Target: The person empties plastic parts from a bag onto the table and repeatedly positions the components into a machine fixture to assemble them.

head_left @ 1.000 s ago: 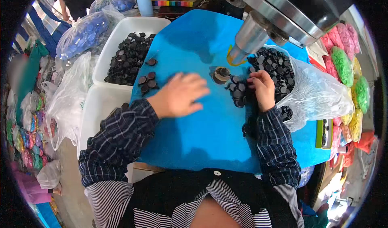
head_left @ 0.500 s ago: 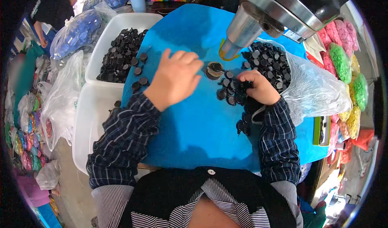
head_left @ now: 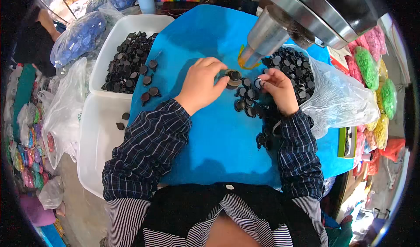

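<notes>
On the blue surface, a round metal base (head_left: 231, 85) carries a small black cap-like disc (head_left: 235, 75). My left hand (head_left: 200, 84) is beside its left edge, thumb and forefinger apart; whether they touch it I cannot tell. A black disc with a grey face (head_left: 258, 83) is pinched between the thumb and fingers of my right hand (head_left: 280, 91). Just below those fingers lies a loose heap of similar black discs (head_left: 247, 94). Above and slightly right of the base hangs the metal press head (head_left: 258, 45), with a yellow-orange rim at its tip.
On the left stand a white tub (head_left: 98, 78) of black discs and another white tub (head_left: 87, 159) with a few. A clear plastic bag (head_left: 345, 94) spills black discs on the right. Several loose discs (head_left: 147, 80) lie near the left edge. A person's arm (head_left: 46, 21) shows at upper left.
My left hand has moved right and down to the disc on the base. My right hand has lifted a disc slightly from the heap, its grey face now showing.
</notes>
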Motion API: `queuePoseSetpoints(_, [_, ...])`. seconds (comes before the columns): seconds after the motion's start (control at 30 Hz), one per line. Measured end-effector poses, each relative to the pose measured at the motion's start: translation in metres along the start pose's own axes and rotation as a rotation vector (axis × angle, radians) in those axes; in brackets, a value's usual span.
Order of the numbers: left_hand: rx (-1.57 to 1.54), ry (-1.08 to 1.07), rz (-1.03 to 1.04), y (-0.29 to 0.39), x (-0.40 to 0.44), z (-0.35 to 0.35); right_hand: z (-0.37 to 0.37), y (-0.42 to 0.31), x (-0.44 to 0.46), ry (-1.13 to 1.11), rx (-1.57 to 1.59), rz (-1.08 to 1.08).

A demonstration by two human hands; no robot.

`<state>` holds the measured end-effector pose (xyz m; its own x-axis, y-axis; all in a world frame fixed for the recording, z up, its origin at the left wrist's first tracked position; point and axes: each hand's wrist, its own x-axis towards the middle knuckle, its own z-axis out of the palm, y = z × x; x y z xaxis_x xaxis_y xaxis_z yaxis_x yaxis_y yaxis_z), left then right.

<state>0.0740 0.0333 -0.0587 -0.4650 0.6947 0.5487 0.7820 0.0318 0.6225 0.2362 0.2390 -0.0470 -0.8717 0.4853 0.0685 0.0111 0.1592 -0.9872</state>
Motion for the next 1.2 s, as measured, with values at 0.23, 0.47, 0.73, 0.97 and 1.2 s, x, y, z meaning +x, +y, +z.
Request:
queuePoseSetpoints(0.23, [0.068,0.088,0.179,0.011,0.014,0.025,-0.001,0.005,0.010,0.097,0.175,-0.008])
queuePoseSetpoints(0.47, [0.053,0.178,0.023,-0.004,0.017,0.022,0.042,-0.003,0.008,0.163,-0.688,-0.643])
queuePoseSetpoints(0.73, [0.037,0.189,-0.006,-0.002,0.018,0.021,0.039,-0.006,0.004,0.022,-0.567,-0.633])
queuePoseSetpoints(0.97, [0.048,0.182,-0.034,-0.001,0.017,0.020,0.007,-0.031,-0.008,0.124,-0.657,-0.278])
queuePoseSetpoints(1.2, [0.054,0.207,-0.019,0.001,0.017,0.024,0.001,-0.024,-0.019,-0.066,-0.944,-0.197])
